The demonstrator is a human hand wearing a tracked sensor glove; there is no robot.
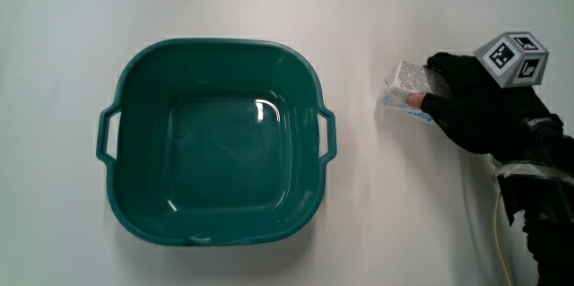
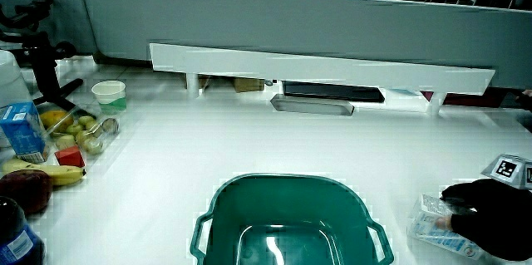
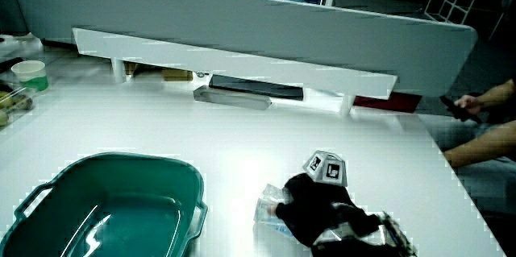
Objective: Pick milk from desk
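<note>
**Hand on the milk, beside the basin**

Main view: the hand (image 1: pixel 480 107) lies flat-ish on the table w/ its fingers (image 1: pixel 446 64) curled over the milk carton (image 1: pixel 406 90). It's grasping the carton, thumb at the carton's nearer edge. The patterned cube (image 1: pixel 512 56) sits on the back of the glove. The carton lies on its side on the white table (image 1: pixel 359 8), sticking out from under the fingertips toward the green basin (image 1: pixel 215 143). Carton and basin are apart, w/ a strip of bare table between the carton and the basin's handle (image 1: pixel 328 134). Nothing shows inside the basin.

In a side view: hand (image 2: pixel 490 215) sits at the table's edge, carton (image 2: pixel 432 219) poking out from under it on the basin (image 2: pixel 287 219) side. Cube (image 2: pixel 509 168) shows above the glove. Well away, near another edge, are a blue carton (image 2: pixel 23 128), a banana (image 2: pixel 37 171) and a small cup (image 2: pixel 109 93).

In a side view: hand (image 3: pixel 318 209) covers most of the carton (image 3: pixel 270 213); only its end nearest the basin (image 3: pixel 105 201) shows. Cube (image 3: pixel 326 166) on top. Carton rests on the table, not lifted.
</note>
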